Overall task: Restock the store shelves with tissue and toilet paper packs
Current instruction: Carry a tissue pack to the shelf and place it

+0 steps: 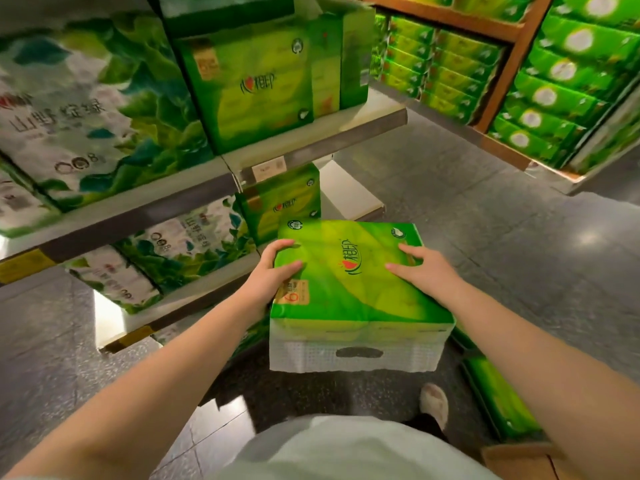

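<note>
**A:** Nearest you, what is in hand?

**B:** You hold a green plastic-wrapped tissue pack (349, 282), a soft rectangular block with a white perforated carry-flap at its near edge. It is raised above the dark speckled floor (485, 237), in front of the lower shelves. Your left hand (273, 271) grips the far-left corner, its fingers (282, 245) curled over the edge. Your right hand (424, 270) lies on the top face, fingers nearly straight and slightly spread, pressing rather than clasping.

**A:** How will it handle?

**B:** Judge it light and compressible. The film looks glossy, so expect some slip under a flat palm; the contents will dent rather than break. Take hold at opposite side edges, or through the oval cut-out in the flap, not by the top face alone.

**A:** And beyond it?

**B:** Just behind stands a matching green pack on the bottom shelf (282, 202), beside bare white shelf space that looks a likely slot. Above, the grey-edged middle shelf (325, 140) carries a large green carton (249, 88); left of it sit white-and-green leaf-print packs (86, 109). Farthest right, a wooden rack of stacked green packs (554, 81).
</note>
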